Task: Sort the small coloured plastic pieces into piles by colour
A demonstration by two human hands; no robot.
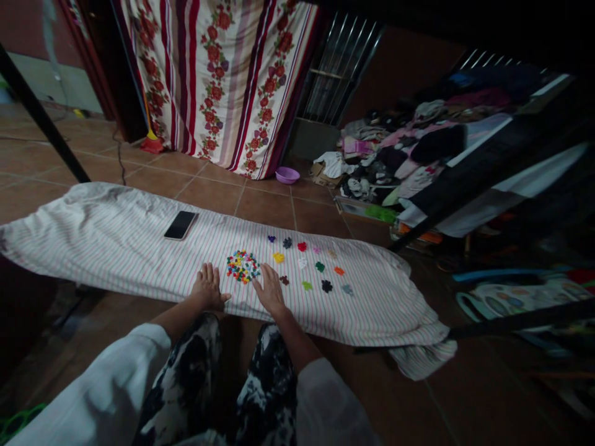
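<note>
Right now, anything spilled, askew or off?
Clothes lie jumbled in a messy heap, far right. The striped cloth is bunched and hangs unevenly at its right end. The mixed colored pieces look loosely clustered, not spilled.

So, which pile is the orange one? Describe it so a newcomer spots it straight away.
On the striped cloth, look right of the big mixed-colour cluster to the small single-colour piles. The orange pile ends the middle row on the right, just past the green pile. It is the only orange one among them.
</note>
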